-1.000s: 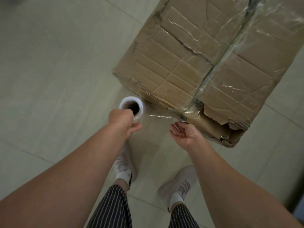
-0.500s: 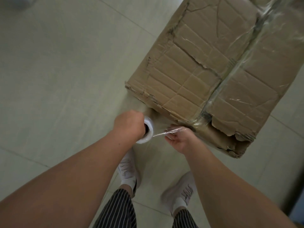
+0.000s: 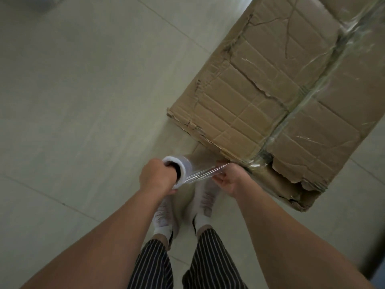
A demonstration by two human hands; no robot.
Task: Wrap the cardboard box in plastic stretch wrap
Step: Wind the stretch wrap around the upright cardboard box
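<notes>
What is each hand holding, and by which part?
The left hand grips the stretch wrap roll at its open end. The right hand pinches the film running off the roll.

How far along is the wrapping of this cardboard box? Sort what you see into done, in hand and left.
Done: a bunched band of film runs along the seam on top of the cardboard box. In hand: the left hand grips the roll while the right hand pinches the film strand pulled from it. Left: the torn near corner and much of the cardboard look bare, so most wrapping remains.
</notes>
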